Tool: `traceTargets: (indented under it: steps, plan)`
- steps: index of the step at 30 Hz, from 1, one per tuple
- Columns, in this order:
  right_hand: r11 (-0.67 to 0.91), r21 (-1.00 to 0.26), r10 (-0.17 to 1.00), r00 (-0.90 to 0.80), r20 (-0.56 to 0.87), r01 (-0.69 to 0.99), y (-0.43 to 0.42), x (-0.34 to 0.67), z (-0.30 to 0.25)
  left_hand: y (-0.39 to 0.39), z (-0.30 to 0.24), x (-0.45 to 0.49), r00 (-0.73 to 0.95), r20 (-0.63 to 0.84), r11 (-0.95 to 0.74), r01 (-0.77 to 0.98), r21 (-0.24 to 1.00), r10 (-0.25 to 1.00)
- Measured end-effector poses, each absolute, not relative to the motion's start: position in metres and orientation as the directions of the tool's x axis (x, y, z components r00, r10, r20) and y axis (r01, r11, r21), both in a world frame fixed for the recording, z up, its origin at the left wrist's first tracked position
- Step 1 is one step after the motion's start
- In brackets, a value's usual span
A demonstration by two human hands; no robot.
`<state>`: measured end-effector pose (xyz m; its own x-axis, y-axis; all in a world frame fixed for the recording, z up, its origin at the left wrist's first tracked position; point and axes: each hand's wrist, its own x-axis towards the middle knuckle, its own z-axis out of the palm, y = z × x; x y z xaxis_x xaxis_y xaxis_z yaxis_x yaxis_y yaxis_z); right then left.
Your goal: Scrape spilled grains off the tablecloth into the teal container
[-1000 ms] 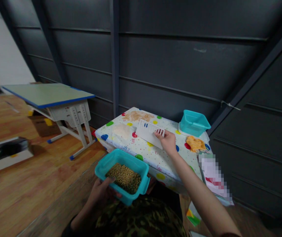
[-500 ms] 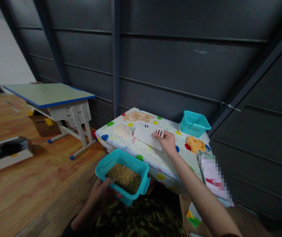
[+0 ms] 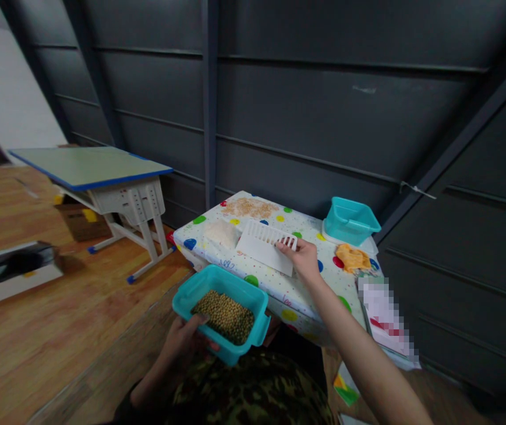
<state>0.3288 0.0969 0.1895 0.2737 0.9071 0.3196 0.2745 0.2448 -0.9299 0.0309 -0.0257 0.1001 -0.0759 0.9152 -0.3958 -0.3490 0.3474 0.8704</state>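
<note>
My left hand [image 3: 187,337] is closed on the near-left rim of a turquoise plastic bin [image 3: 191,287], thumb over the edge. Inside lie round tan and greenish beans [image 3: 226,316]. The bin is held in front of my body, near the table's front edge. My right hand [image 3: 302,260] pinches the right end of a white plastic scoop [image 3: 264,248] with a row of slots along its far side. It is over the table, beside a pale whitish heap [image 3: 222,234]. Whether the scoop touches the tabletop, I cannot tell. Behind it spreads a patch of light-brown grains [image 3: 252,207].
A dotted cloth covers the table [image 3: 299,289]. At its back right stands another turquoise bin [image 3: 352,221], with an orange cloth [image 3: 352,258] in front. A dark panelled wall [image 3: 297,106] rises behind. Farther left are a desk [image 3: 98,168] and an open box [image 3: 18,274].
The white scoop has tilted slightly, and its slots now show pale instead of blue behind them. My left hand still holds the bin in nearly the same place. The view has shifted a little.
</note>
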Motion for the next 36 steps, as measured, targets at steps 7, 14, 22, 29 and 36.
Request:
traceTargets:
  steps: [7, 14, 22, 29, 36]
  plan:
    - [0.253, -0.941, 0.911, 0.273, 0.311, 0.226, 0.083, 0.325, 0.186, -0.025, 0.099, 0.029, -0.051, -0.398, 0.357, -0.351, 0.866, 0.916]
    - [0.235, -0.945, 0.903, 0.308, 0.299, 0.229, 0.054, 0.323, 0.184, -0.026, 0.107, 0.030, -0.036, -0.396, 0.362, -0.337, 0.869, 0.918]
    - [0.214, -0.941, 0.929, 0.244, 0.279, 0.264, 0.030, 0.323, 0.191, -0.028, 0.112, 0.033, -0.069, -0.399, 0.355, -0.336, 0.872, 0.914]
    - [0.290, -0.924, 0.831, 0.413, 0.372, 0.249, 0.048, 0.349, 0.198, -0.029, 0.110, 0.033, -0.078, -0.376, 0.327, -0.353, 0.877, 0.923]
    - [0.188, -0.879, 0.631, 0.633, 0.449, 0.438, 0.092, 0.397, 0.204, -0.029, 0.113, 0.035, -0.084, -0.403, 0.351, -0.353, 0.867, 0.911]
